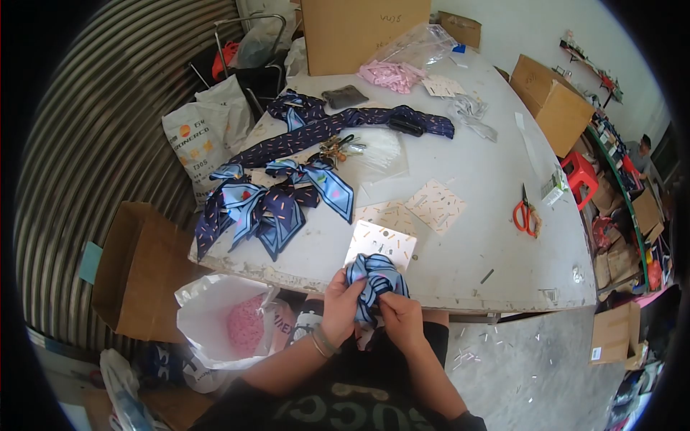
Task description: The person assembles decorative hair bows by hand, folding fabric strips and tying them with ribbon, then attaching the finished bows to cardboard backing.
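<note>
At the table's front edge, a blue striped scrunchie (375, 279) lies bunched between my two hands, over the lower part of a white printed card (384, 243). My left hand (342, 305) pinches its left side, and my right hand (402, 316) pinches its lower right side with closed fingers. Behind the card lie more patterned cards (435, 206). Several navy and light-blue scarf-like fabric pieces (269, 208) are heaped on the left of the table, with a long navy strip (309, 135) behind them.
Orange-handled scissors (528, 215) lie on the right of the table (496, 251). Clear plastic bags (381, 154) and pink fabric (392, 75) are farther back. A white bag (208, 316) with pink contents stands below left. A person (638, 154) is at the far right.
</note>
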Demonstrator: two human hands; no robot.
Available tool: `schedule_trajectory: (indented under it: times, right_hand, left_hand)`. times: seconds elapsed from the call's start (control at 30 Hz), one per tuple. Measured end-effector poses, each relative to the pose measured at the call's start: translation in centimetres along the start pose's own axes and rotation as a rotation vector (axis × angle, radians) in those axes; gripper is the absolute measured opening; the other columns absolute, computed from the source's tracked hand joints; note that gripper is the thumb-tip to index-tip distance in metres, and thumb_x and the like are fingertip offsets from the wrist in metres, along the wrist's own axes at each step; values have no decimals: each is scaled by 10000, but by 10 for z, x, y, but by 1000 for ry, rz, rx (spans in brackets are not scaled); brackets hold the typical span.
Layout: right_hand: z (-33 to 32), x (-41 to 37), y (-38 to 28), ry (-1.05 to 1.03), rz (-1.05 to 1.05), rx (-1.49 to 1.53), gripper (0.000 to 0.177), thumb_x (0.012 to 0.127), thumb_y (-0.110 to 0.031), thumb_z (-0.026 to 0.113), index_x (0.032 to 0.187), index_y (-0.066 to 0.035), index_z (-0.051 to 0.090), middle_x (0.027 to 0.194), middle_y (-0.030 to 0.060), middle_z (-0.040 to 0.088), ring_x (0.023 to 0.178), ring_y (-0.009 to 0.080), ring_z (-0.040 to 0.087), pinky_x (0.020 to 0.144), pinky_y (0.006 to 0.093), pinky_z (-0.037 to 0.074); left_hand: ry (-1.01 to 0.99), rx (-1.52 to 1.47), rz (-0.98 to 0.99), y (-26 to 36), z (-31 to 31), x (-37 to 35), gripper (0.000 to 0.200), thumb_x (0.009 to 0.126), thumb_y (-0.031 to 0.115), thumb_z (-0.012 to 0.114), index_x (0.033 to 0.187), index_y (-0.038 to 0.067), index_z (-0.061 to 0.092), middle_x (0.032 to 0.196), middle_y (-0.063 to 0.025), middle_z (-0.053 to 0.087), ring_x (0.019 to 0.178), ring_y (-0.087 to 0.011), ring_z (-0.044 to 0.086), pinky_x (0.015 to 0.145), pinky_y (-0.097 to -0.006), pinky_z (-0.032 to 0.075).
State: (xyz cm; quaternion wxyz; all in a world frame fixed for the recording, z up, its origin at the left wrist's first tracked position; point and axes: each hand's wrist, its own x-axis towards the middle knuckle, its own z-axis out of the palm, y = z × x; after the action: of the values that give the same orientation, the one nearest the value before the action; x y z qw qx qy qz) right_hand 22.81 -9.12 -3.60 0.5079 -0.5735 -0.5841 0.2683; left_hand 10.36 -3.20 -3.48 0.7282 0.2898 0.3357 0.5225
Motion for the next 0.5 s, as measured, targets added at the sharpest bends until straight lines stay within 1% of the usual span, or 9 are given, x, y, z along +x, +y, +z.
schedule_trajectory:
  times: [0.03, 0.13, 0.23, 0.33, 0.43, 0.5]
  right_hand:
    - [0, 0, 0, 3, -18, -2, 129, 891, -14, 580, 974, -38, 676, 748, 164, 646, 653, 298, 660, 592, 335, 501]
    - [1, -3, 6, -21, -52, 74, 162, 884, 15, 582, 992, -50, 685, 760, 157, 648, 670, 303, 659, 598, 334, 503]
    - [1, -4, 13, -21, -112, 61, 191, 882, 36, 579, 1009, -56, 688, 781, 152, 655, 677, 301, 659, 606, 331, 507]
    - [1, -5, 8, -4, -76, 82, 193, 884, 30, 578, 1018, -57, 686, 793, 153, 658, 682, 296, 661, 615, 328, 510]
    - [0, -5, 8, -70, -69, 82, 208, 887, 23, 575, 1044, -61, 684, 809, 158, 666, 693, 293, 666, 624, 327, 512]
    - [0, -3, 10, -88, -42, 32, 225, 889, 18, 573, 1070, -63, 679, 808, 157, 668, 698, 289, 669, 627, 323, 512]
  left_hand:
    - [-7, 3, 0, 1, 0, 0, 175, 929, 9, 531, 1103, 16, 552, 970, -72, 663, 839, -136, 657, 751, -267, 544]
    - [26, 19, -37, 6, 3, 1, 207, 902, -30, 557, 1109, -25, 545, 965, -82, 646, 849, -129, 633, 752, -255, 527]
    - [71, 59, -36, 12, 4, 1, 202, 884, -39, 572, 1084, -35, 543, 955, -93, 644, 850, -142, 636, 745, -255, 528]
    - [81, 54, 6, 6, 1, 4, 241, 852, -89, 557, 1086, -36, 535, 961, -106, 641, 851, -154, 642, 753, -264, 536]
    - [79, -13, 70, 4, 4, 5, 303, 815, -148, 516, 1097, -37, 524, 972, -110, 638, 850, -161, 646, 768, -275, 544]
    - [95, -4, 71, 5, 8, 3, 325, 803, -166, 499, 1102, -38, 519, 977, -110, 637, 852, -164, 648, 775, -282, 547]
